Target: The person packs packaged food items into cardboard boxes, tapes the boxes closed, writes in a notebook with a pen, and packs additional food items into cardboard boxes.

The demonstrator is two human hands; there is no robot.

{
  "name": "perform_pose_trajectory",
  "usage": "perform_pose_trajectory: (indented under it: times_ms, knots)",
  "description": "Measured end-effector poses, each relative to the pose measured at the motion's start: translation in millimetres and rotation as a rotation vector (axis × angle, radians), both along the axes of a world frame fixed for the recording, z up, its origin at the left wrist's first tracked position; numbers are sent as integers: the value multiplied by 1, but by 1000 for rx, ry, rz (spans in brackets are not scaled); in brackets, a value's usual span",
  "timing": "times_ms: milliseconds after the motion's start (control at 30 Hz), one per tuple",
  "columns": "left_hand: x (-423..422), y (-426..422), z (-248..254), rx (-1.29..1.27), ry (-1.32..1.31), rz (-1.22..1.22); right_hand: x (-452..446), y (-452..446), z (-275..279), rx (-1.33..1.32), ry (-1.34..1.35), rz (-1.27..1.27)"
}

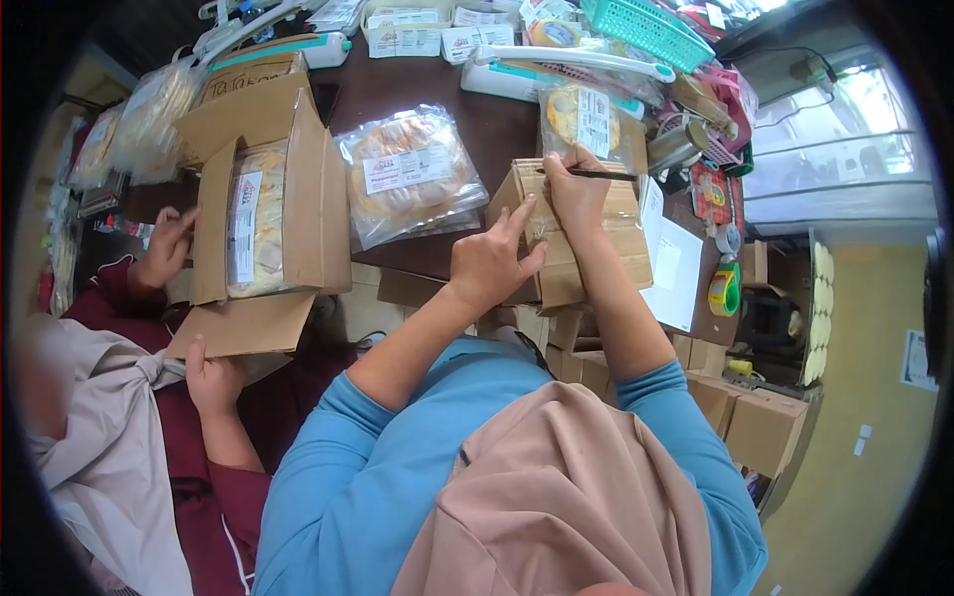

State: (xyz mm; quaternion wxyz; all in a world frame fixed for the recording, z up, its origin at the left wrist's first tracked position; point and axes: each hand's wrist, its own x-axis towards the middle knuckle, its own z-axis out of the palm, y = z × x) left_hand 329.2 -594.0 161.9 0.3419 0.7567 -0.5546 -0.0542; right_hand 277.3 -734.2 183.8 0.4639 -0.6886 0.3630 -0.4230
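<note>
A closed cardboard box [616, 228] with clear tape on it stands at the table's near edge in front of me. My right hand [578, 189] is closed round a dark, slim pen [596, 175], held over the top of the box. Whether the pen's tip touches the cardboard is hidden by my fingers. On the box's left side lies my left hand [492, 256], index finger stretched out and thumb apart, with nothing in it. Just left of it is a clear plastic pack of round flatbreads [412, 174] with a white label.
At my left, a co-worker's hands [214, 377] hold an open cardboard box [323, 189] with packed flatbreads inside. Behind my box lie another labelled pack [576, 114] and a white sealer [507, 79]. White papers [676, 268] and a green tape dispenser [724, 288] lie right.
</note>
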Motion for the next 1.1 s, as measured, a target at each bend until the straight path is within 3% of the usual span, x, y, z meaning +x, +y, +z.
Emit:
perform_pose_trajectory:
  times_ms: [100,167,200,267,300,333,367,400,433,467,500,533,600,633,667,733,833,1100]
  knots:
    - [2,-1,5,36,29,-20,-6,-10,8,112,-153,-46]
    - [2,2,12,106,142,-28,-31,-19,35,379,-183,-75]
    - [5,6,22,258,339,-94,-49,-23,50,312,5,-139]
    - [1,12,16,245,390,-25,-88,-43,37,33,178,-272]
    - [1,17,12,261,405,-35,-109,-42,41,-175,448,-317]
    - [0,21,15,214,443,-69,-123,-52,17,-362,544,-354]
    - [2,22,15,197,542,-134,-141,-49,-6,-292,480,-187]
    - [18,20,-41,67,548,-192,-147,-40,-15,-143,532,-88]
    - [15,18,-22,178,841,-147,-135,-28,-12,10,746,-68]
    - [11,18,-3,277,1120,-49,-130,-8,-6,-60,683,-194]
    - [22,14,-4,383,1160,45,-126,-2,-11,-125,665,-178]
    - [26,13,2,384,1084,91,-127,5,-15,-192,646,-156]
    - [22,10,33,384,1141,173,-129,41,27,31,703,-151]
    - [29,12,30,404,1118,137,-130,59,22,50,607,-181]
    - [44,14,26,443,1054,114,-127,75,-4,-154,481,-255]
    - [52,20,32,494,964,65,-137,110,4,86,302,-298]
    - [38,31,58,493,798,36,-155,145,4,220,160,-358]
    - [-55,42,103,708,516,-456,-266,218,28,308,108,-563]
